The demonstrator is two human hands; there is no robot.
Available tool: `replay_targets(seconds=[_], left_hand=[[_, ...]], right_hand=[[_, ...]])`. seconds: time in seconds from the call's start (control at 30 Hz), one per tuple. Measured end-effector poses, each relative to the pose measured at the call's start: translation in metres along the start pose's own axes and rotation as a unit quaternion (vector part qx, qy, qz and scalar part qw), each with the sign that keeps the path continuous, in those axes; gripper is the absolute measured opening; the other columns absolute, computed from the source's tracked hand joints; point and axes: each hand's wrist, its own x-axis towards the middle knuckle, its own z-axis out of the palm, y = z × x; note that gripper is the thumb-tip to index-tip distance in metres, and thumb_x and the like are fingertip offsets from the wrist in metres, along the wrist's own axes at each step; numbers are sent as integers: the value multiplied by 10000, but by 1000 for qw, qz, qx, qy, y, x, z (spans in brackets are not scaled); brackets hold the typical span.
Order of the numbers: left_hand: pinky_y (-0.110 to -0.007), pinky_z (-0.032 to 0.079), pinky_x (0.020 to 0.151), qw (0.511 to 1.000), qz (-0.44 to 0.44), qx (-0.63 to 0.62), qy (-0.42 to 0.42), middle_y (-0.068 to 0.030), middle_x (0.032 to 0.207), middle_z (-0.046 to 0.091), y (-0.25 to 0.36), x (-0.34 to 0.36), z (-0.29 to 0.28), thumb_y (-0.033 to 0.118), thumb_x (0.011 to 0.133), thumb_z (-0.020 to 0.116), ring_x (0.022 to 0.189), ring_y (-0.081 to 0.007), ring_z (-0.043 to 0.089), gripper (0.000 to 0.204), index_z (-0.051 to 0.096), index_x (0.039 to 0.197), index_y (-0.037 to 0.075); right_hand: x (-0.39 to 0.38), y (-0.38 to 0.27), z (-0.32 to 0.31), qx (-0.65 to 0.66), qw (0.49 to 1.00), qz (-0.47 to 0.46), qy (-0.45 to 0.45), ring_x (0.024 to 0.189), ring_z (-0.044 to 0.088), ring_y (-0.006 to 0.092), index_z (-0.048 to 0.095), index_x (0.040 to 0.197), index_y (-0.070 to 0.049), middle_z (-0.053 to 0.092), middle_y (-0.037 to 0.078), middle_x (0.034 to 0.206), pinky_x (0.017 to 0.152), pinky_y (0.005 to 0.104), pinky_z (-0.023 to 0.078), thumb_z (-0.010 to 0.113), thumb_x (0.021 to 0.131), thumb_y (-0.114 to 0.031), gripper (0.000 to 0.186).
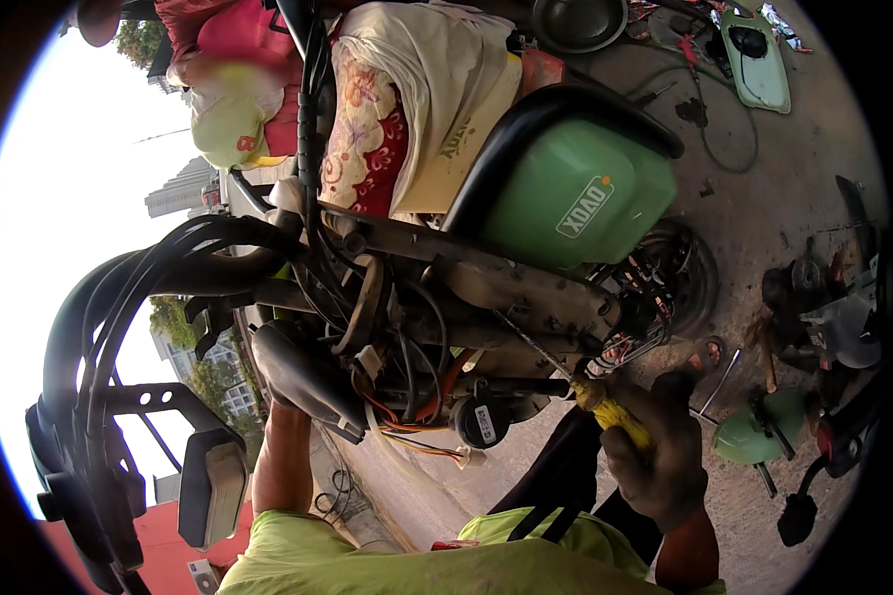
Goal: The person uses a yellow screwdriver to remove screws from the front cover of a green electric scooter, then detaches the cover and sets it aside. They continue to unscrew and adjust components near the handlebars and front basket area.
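My right hand (660, 461), in a dark glove, is wrapped round the yellow handle of a screwdriver (617, 418). Its long shaft points up and left, with the tip against or close to the brown metal frame (511, 293) of a stripped scooter or motorbike. My left forearm rises to a dark, curved panel (308, 372), behind which my left hand is hidden. Between my arms hang loose coloured wires and a white connector (470, 457). A round black part (481, 423) sits beside them, below the frame.
A green plastic box-like body part (585, 188) with a black rim adjoins the frame. Bundled cables (208, 233) and a lamp (216, 486) stand at left. Another person (238, 109) is at upper left. A hammer (765, 352), a T-shaped wrench (716, 387) and removed parts lie on the ground at right.
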Motion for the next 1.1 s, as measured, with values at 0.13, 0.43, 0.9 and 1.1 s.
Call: replay_targets(seconds=[0.13,0.43,0.9,1.1], left_hand=[[-304,504,879,1000,-17,-7,16,-103,1098,593,-1,-9,-3,348,932,668,1012,-172,598,458,540,1179,-16],[-319,510,914,998,-50,-26,37,-117,1143,602,-1,-23,2,287,955,642,1046,-183,607,414,547,1214,-22],[-344,519,969,996,-59,-58,46,-139,1211,615,-9,-29,-1,192,992,601,1101,-200,621,359,558,1269,-31],[-354,523,993,993,-67,-96,35,-149,1241,621,-8,-28,-14,151,1008,584,1124,-207,627,341,562,1293,-35]], right_hand=[[-4,13,-7,38,998,35,-37,706,687,251,637,1251,49,685,167,845,662,357,543,680,855,-115,431],[-14,34,-11,95,992,74,-32,957,683,250,622,1240,91,702,190,1100,882,355,528,681,915,-295,508],[-27,25,-20,194,965,173,-19,888,590,126,608,1277,65,675,90,1052,813,287,486,733,865,-306,569],[-44,0,-15,266,945,188,10,824,531,74,576,1343,55,645,38,1018,736,239,448,682,897,-251,551]])
